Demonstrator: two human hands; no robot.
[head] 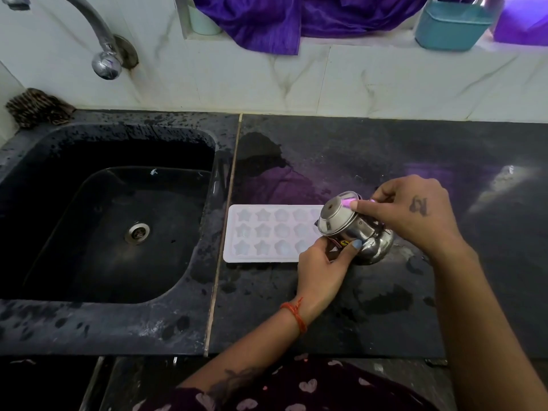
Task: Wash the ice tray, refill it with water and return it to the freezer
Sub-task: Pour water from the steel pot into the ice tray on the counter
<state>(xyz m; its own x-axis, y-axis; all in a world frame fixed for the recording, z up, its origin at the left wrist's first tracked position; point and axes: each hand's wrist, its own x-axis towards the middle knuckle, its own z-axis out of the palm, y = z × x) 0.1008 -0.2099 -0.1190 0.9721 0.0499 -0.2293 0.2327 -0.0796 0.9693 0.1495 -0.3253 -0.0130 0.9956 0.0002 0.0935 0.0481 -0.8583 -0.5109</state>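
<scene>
The white ice tray (267,232) with star-shaped cells lies flat on the wet dark countertop (370,307) at the centre of the frame, just right of the black sink (98,221). Over its right end, 2 hands hold a small steel pot (353,229) tipped on its side, its base turned toward the camera. The left hand (323,271) grips the pot from below, thumb curled onto its side. The right hand (412,212) pinches the pot's upper edge with curled fingers. A steel tap (100,46) juts out at the upper left, and a teal container (450,25) sits on the ledge at the upper right.
</scene>
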